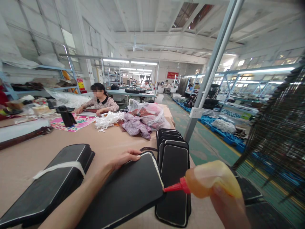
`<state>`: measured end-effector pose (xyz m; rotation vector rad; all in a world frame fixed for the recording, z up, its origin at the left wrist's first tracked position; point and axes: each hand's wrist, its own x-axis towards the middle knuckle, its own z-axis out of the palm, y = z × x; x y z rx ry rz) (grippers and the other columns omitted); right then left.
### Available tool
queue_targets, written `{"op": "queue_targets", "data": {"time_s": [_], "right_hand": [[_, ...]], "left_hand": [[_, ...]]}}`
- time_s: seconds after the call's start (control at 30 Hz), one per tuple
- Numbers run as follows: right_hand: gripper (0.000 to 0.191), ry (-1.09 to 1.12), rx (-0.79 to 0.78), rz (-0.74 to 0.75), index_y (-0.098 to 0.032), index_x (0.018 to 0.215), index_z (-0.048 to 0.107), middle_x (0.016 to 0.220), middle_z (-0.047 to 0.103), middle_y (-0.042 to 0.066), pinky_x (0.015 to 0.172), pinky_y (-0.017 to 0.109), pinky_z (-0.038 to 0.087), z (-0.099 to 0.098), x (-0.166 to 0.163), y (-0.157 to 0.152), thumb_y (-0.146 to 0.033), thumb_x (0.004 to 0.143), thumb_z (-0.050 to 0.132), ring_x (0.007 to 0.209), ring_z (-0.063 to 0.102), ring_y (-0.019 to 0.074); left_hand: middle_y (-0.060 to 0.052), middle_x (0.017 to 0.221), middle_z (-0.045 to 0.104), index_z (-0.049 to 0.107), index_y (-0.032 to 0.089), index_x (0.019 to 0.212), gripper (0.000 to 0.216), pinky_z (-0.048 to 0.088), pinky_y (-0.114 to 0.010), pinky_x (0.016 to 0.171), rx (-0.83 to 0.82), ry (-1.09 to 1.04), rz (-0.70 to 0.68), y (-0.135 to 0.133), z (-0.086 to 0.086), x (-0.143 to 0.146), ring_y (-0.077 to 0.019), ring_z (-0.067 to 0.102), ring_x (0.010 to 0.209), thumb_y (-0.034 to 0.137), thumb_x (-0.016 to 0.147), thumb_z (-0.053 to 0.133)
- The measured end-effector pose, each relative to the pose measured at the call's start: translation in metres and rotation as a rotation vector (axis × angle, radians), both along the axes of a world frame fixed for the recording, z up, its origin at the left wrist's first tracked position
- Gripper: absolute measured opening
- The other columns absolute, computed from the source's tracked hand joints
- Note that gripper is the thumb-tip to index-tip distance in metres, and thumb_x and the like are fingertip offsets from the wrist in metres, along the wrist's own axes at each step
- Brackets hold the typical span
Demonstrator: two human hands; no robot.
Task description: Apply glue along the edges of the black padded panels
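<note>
My left hand grips the far edge of a black rounded panel, fingers closed on its rim. A pale line of glue runs along the panel's far and right edges. In my right hand is a yellowish glue bottle, tipped sideways. Its red nozzle meets the panel's right corner. Behind that corner, a fanned row of similar black panels with pale edge lines lies on the table. To the left sits a stack of black panels bound with a white strip.
A brown-covered table carries white scraps, purple cloth, a plastic bag and a black bottle. A co-worker sits across it. A metal post rises at the table's right edge. More dark panels lie lower right.
</note>
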<state>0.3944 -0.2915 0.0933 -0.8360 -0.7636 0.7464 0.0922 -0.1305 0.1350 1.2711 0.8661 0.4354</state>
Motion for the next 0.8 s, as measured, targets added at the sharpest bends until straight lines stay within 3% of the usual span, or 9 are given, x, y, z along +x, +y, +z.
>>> {"op": "queue_targets", "data": {"time_s": [0.17, 0.33, 0.6, 0.8], "right_hand": [[0.051, -0.051, -0.062, -0.203, -0.021, 0.109, 0.062, 0.092, 0.067, 0.007, 0.061, 0.032, 0.057, -0.021, 0.006, -0.001, -0.029, 0.063, 0.081, 0.075, 0.064, 0.0258], [0.045, -0.176, -0.076, -0.352, -0.021, 0.107, 0.063, 0.101, 0.065, 0.008, 0.073, 0.041, 0.056, -0.014, -0.007, -0.002, -0.036, 0.068, 0.078, 0.087, 0.063, 0.0308], [0.031, -0.251, 0.018, -0.279, -0.025, 0.091, 0.068, 0.098, 0.064, 0.011, 0.088, 0.055, 0.048, 0.021, -0.03, 0.008, -0.049, 0.07, 0.071, 0.095, 0.06, 0.0393], [0.032, -0.252, 0.001, -0.28, -0.026, 0.095, 0.067, 0.099, 0.064, 0.01, 0.089, 0.054, 0.048, 0.018, -0.034, 0.009, -0.047, 0.072, 0.071, 0.097, 0.06, 0.0383]], "left_hand": [[-0.004, 0.083, 0.072, 0.07, 0.015, 0.095, 0.037, 0.047, -0.024, 0.062, -0.036, -0.054, 0.109, 0.005, -0.012, -0.001, -0.0163, 0.063, 0.068, 0.032, 0.062, 0.075], [-0.005, 0.083, 0.072, 0.07, 0.015, 0.095, 0.038, 0.049, -0.025, 0.063, -0.087, -0.123, 0.162, 0.01, -0.027, -0.001, -0.0169, 0.065, 0.068, 0.033, 0.062, 0.076], [-0.005, 0.073, 0.071, 0.066, 0.014, 0.088, 0.04, 0.05, -0.025, 0.056, -0.156, -0.188, 0.218, 0.011, -0.04, 0.005, -0.017, 0.065, 0.059, 0.035, 0.057, 0.08], [-0.005, 0.074, 0.071, 0.065, 0.013, 0.09, 0.04, 0.05, -0.025, 0.057, -0.16, -0.22, 0.222, 0.013, -0.048, 0.005, -0.0166, 0.066, 0.062, 0.034, 0.06, 0.079]]}}
